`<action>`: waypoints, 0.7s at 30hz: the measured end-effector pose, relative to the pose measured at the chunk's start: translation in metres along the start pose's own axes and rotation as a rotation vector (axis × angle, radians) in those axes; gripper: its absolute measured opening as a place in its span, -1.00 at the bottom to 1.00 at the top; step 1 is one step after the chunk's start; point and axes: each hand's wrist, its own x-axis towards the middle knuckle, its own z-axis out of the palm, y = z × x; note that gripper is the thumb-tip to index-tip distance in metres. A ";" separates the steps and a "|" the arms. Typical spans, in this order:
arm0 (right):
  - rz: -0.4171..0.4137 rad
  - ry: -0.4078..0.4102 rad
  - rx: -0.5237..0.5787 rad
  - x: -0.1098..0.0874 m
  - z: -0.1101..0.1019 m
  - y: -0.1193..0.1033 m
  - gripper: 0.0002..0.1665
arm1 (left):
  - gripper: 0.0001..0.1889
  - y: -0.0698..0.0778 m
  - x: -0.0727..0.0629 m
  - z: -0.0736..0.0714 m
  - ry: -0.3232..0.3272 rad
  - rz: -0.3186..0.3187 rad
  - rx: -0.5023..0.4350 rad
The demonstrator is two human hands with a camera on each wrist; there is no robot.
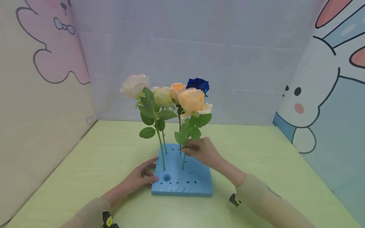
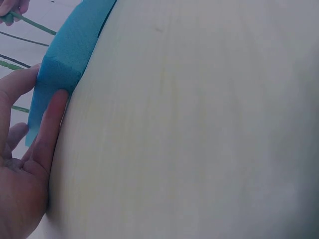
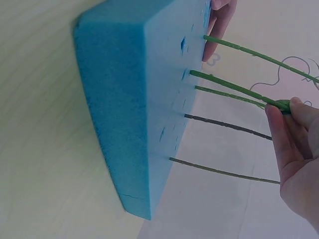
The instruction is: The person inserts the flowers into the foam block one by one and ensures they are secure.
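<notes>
A light blue foam block (image 1: 199, 174) with several small holes and one larger hole lies on the table. My right hand (image 1: 203, 152) pinches the green stem (image 3: 234, 89) of a peach rose (image 1: 191, 99) between thumb and fingertips, low under its leaves. The stem's lower end meets the block's top. Along the block's left side, my left hand (image 1: 141, 176) rests with fingers spread, its fingertips against the edge. Also standing in the block are a pale pink rose (image 1: 135, 86), a pale green rose (image 1: 162, 96), a dark blue rose (image 1: 198, 85) and a second peach rose (image 1: 177, 88), partly hidden.
The pale yellow-green table (image 1: 242, 145) spreads around the block. A whitish cloth backdrop (image 1: 242, 69) hangs behind. Side panels carry a pink cartoon figure (image 1: 61, 47) at left and a white rabbit (image 1: 309, 91) at right.
</notes>
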 end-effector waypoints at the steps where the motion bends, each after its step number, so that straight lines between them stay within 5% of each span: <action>1: -0.004 0.008 -0.002 0.000 0.000 0.000 -0.87 | -0.14 0.000 0.000 0.000 0.000 0.000 -0.002; 21: 0.031 0.011 0.102 -0.002 0.003 -0.001 -0.87 | -0.14 0.000 -0.001 0.001 0.001 -0.003 0.002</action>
